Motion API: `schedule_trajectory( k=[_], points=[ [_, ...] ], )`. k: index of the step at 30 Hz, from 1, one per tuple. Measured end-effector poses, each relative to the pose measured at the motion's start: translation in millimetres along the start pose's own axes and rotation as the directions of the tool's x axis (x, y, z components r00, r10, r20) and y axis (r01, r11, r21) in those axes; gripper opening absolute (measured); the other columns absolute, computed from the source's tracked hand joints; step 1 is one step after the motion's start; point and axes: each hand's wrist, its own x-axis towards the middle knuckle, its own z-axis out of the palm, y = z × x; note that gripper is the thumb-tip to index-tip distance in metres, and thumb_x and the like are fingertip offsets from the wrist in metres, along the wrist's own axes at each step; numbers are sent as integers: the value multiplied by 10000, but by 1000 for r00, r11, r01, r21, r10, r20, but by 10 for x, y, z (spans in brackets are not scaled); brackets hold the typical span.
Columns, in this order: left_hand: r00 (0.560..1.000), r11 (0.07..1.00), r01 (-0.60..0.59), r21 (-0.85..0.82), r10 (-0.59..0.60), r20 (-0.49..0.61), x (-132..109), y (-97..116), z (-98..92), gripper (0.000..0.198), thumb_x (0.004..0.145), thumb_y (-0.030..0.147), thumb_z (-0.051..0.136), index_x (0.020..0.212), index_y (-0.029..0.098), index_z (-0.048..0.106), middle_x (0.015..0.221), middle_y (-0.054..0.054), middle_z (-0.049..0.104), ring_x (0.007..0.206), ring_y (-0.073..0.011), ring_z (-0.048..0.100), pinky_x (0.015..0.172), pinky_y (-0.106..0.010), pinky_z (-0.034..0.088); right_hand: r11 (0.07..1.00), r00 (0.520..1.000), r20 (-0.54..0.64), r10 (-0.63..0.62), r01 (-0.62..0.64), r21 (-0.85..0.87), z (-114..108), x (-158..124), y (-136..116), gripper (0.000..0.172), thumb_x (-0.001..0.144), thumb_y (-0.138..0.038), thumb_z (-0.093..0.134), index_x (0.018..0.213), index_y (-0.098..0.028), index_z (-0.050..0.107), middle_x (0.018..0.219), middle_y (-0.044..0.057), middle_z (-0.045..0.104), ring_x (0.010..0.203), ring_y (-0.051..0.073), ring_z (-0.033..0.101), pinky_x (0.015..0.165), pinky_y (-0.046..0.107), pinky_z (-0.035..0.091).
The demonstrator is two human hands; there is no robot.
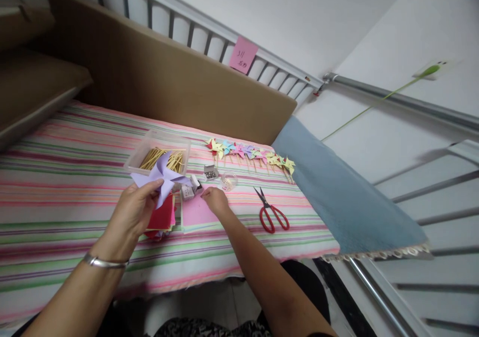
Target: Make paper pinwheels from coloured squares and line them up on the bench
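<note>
A purple paper pinwheel [163,172] is pinched between the thumb and fingers of my left hand [139,204], held up in front of a clear plastic box. My right hand [216,200] is closed with its fingertips together over a sheet of pink paper [198,213]; whatever they hold is too small to make out. Just left of those fingertips lies a small white box [188,191]. Behind them are an opened small box [210,171] with tiny pieces inside and a round clear container [228,180]. Beside my left hand sits a stack of coloured paper squares [161,214], red on top.
Thin wooden sticks [172,161] fill the clear plastic box [130,165]. Several finished pinwheels on sticks [247,152] lie in a row at the back. Red-handled scissors [270,211] rest to the right, points away. A cardboard panel [179,87] borders the striped cloth [45,187].
</note>
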Motion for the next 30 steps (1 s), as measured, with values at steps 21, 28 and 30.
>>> schedule_trajectory(
  k=[21,28,30],
  points=[
    [999,999,-44,0,44,-1,52,-52,-15,154,631,27,699,643,171,644,704,-16,720,669,-191,675,537,-237,547,921,939,-54,-340,321,-218,98,-323,40,300,897,-135,474,1083,-223,692,1049,59,669,1018,187,531,907,270,369],
    [998,998,-56,-6,56,17,34,-56,-22,143,637,25,697,649,160,652,756,-21,732,716,-169,673,618,-228,562,884,932,-38,-361,329,-331,156,-217,26,298,897,-120,431,1028,-143,697,988,113,652,941,227,522,843,305,381],
    [999,999,-48,6,48,15,24,-53,-22,129,639,38,698,691,153,671,765,-25,735,711,-169,672,618,-230,559,877,933,-28,-358,326,-353,150,-168,13,288,897,-123,431,988,-139,703,975,122,651,932,232,527,827,309,381]
  ],
)
